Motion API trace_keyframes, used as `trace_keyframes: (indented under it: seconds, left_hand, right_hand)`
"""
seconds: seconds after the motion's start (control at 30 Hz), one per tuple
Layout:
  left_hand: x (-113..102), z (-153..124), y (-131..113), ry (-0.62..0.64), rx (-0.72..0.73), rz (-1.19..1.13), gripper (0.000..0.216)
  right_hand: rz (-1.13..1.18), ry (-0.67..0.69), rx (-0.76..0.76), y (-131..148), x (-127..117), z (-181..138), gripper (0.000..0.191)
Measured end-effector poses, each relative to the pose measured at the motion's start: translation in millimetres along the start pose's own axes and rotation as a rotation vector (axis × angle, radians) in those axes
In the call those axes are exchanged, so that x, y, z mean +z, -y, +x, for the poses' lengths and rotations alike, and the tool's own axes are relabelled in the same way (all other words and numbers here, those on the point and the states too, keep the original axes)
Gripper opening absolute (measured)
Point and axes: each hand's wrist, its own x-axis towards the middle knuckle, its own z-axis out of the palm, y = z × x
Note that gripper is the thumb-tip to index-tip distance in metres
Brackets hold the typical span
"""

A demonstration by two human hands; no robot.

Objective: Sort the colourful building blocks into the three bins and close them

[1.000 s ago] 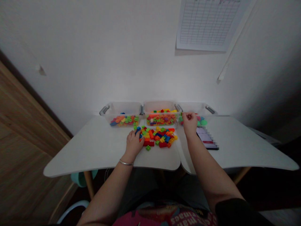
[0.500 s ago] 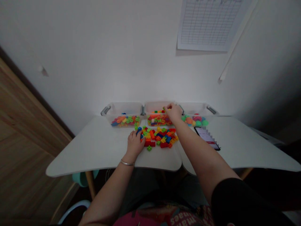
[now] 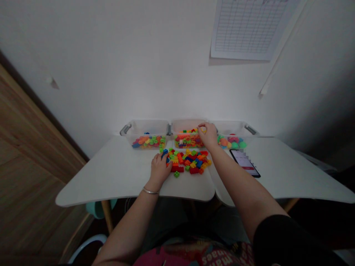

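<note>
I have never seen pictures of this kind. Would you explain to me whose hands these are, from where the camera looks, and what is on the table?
There is no machine here: these are a person's own two bare hands. The camera is worn on the person's head and looks forward and down.

On the white table lies a loose pile of colourful toy bricks. Behind it stand three clear boxes holding small coloured pieces. A phone lies to the right.

The left hand rests at the pile's left edge, its fingers at a blue piece. The right hand is at the right part of the middle box; whether it holds anything, I cannot tell.
</note>
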Motion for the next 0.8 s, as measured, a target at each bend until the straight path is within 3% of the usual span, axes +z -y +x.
trace_keyframes:
  seconds: [0.13, 0.33, 0.5, 0.8]
  left_hand:
    - [-0.7, 0.2, 0.4, -0.011, 0.012, -0.003, 0.043]
    - [-2.9, 0.8, -1.2, 0.020, 0.012, -0.010, 0.045]
    - [-1.3, 1.0, -2.8, 0.011, -0.003, -0.020, 0.045]
    - [-1.8, 0.6, -3.3, 0.011, -0.006, -0.025, 0.044]
  right_hand:
    - [0.034, -0.060, -0.043, -13.7, -13.2, -24.9, 0.020]
    - [0.075, -0.082, 0.155, -47.2, -21.3, -86.6, 0.025]
    - [0.065, 0.055, 0.272, -70.7, -21.4, -128.0, 0.031]
    - [-0.038, 0.251, 0.198, -81.2, -20.1, -143.9, 0.040]
